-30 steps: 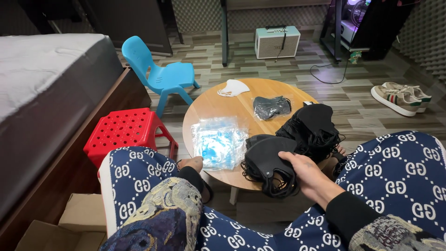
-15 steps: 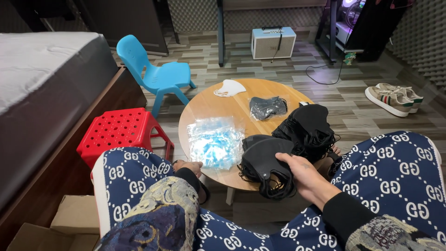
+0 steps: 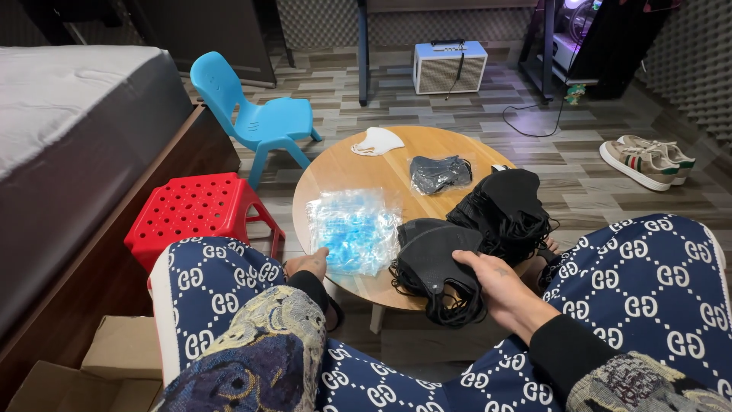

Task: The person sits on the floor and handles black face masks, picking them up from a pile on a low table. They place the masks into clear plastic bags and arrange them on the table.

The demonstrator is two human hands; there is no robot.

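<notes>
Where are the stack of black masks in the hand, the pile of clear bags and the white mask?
stack of black masks (image 3: 435, 263), head view, on the top mask's cloth.
pile of clear bags (image 3: 354, 227), head view, on the middle of the top bag.
white mask (image 3: 377, 141), head view, on its middle.

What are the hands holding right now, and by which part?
The right hand grips a stack of black face masks at its near right edge. The left hand pinches the near corner of the clear bags.

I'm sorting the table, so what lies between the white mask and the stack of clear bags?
Nothing: in the head view, only bare wooden table separates the white mask from the clear bags.
</notes>
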